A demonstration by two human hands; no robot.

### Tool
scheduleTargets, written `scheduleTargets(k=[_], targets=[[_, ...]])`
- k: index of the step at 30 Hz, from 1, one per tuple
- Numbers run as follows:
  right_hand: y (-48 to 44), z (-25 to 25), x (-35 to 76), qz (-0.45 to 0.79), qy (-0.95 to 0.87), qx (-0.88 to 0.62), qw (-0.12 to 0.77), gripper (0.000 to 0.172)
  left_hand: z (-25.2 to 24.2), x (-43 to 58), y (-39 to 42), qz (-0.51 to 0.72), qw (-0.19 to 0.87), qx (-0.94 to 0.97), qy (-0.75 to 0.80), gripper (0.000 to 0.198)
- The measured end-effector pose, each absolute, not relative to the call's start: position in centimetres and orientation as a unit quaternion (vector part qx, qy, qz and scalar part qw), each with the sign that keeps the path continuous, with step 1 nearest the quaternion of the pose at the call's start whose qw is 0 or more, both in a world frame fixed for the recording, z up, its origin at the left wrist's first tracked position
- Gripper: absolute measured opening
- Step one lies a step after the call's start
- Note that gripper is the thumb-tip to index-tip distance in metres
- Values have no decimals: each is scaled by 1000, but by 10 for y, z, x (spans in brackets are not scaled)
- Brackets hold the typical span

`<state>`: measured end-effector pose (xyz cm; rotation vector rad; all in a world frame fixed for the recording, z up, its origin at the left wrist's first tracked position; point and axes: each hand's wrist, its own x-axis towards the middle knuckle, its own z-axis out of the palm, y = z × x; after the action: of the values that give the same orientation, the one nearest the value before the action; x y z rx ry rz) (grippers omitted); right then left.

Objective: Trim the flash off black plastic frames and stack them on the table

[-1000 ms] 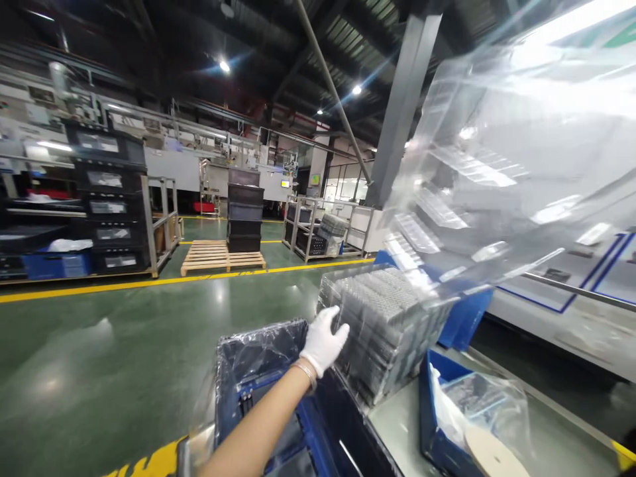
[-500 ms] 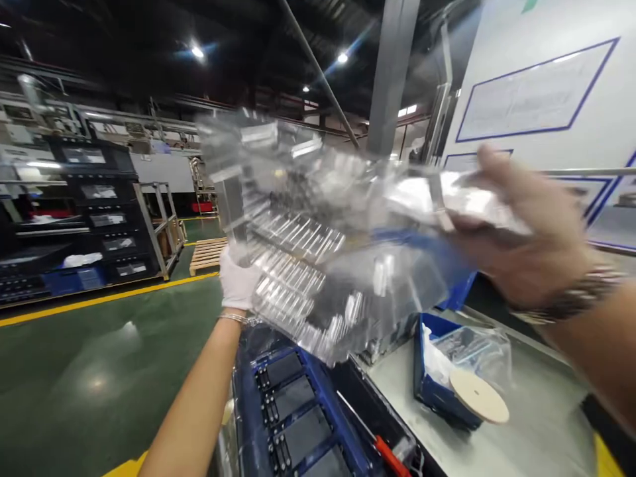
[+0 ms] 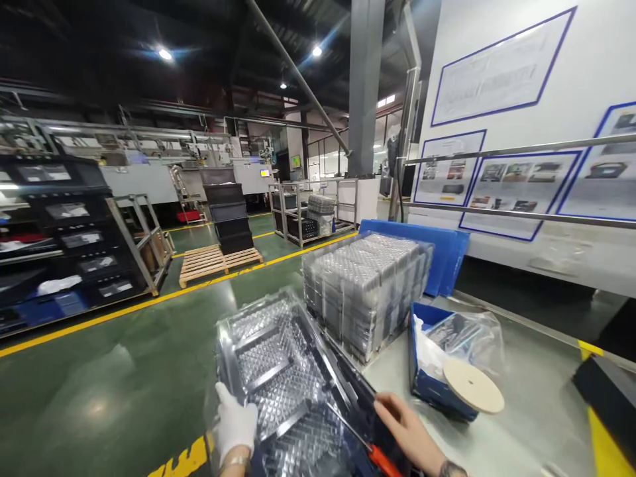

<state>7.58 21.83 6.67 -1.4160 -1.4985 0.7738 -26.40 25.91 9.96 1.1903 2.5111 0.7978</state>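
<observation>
A clear plastic blister tray (image 3: pixel 285 374) with a fine ribbed pattern lies over the blue crate, which shows only in part beneath it. On its left edge rests my left hand (image 3: pixel 233 421), in a white glove, fingers apart. My right hand (image 3: pixel 410 427), bare, is at the crate's dark right rim (image 3: pixel 365 397); thumb and index finger are spread, the other fingers partly hidden. Beside that hand lies a screwdriver (image 3: pixel 380 457) with a red handle, its shaft along the crate's right side.
A stack of clear trays (image 3: pixel 365 285) stands behind on the grey table (image 3: pixel 521 371), with blue panels (image 3: pixel 442 258) behind it. To the right is a blue bin (image 3: pixel 442 397) with plastic bags and a round beige disc (image 3: pixel 473 385). Black bins (image 3: pixel 226 209) stand on a pallet (image 3: pixel 203 265).
Both hands have come down, and the clear plastic tray that was held up in front now lies on the crate. The right hand has let go of it. The view has turned right.
</observation>
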Motion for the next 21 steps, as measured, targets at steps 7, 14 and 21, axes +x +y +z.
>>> scheduleTargets(k=[7,14,21], targets=[[200,7,73,329,-593,-584,446,76,88,-241,246,173,183,392,885,76],[195,-4,77,320,-623,-570,430,78,80,-238,248,143,189,370,898,74],[194,-4,81,317,-636,-565,419,79,55,-231,259,96,196,346,913,56]])
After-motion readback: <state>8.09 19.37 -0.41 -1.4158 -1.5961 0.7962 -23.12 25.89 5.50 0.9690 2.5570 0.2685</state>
